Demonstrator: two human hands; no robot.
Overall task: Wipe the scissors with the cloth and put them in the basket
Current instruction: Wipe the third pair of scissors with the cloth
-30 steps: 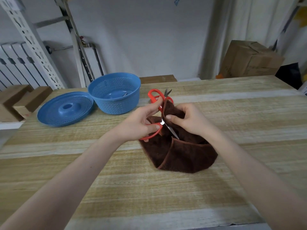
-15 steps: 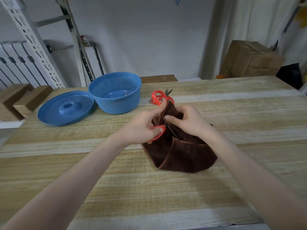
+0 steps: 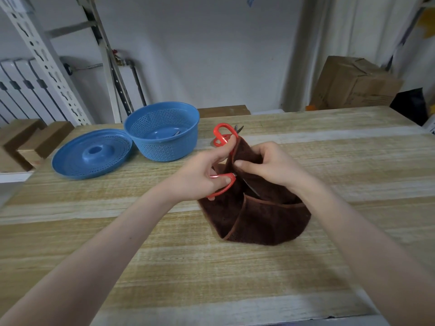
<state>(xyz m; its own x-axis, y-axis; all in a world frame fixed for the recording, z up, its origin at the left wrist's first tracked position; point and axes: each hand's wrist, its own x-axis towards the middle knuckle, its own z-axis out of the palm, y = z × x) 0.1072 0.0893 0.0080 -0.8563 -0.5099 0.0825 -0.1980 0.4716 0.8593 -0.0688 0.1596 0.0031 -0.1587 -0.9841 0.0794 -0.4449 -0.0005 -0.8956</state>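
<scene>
Detail of the wipe, head view. My left hand [image 3: 200,177] grips the scissors [image 3: 223,190] by the lower red loop, fingers curled round it. My right hand [image 3: 277,168] pinches a fold of the cloth [image 3: 259,220] over the blades, thumb on top. Only a short length of blade [image 3: 253,190] shows below the fold. The scissors are thus at mid-table, raised a little, half buried in the cloth.

Handling, as I judge it:
- **Scissors:** they look light and stiff. The steel is slick and sharp, so the plastic loops are the safe place to hold them. One hand on a loop should carry them.
- **Cloth:** it is soft, limp and thick-piled. It pads my fingers from the edge, but it can snag on the tips and drag along when the scissors are lifted clear.

Room:
- **Path to the basket:** the basket [image 3: 162,149] stands open-topped to the left and farther back, near the left hand, with bare table [image 3: 188,267] between them.
- **Basket contents:** a metal tip shows inside it already.
- **Lid:** the lid [image 3: 91,156] lies just beside the basket on its left, off the path.
- **Second pair:** a second pair [image 3: 216,135] lies on the table just behind my left fingertips. I cannot tell whether they touch it, and it sits close to the route.
- **Table edges:** the far edge runs close behind the basket. The near edge is well apart from the work.
</scene>
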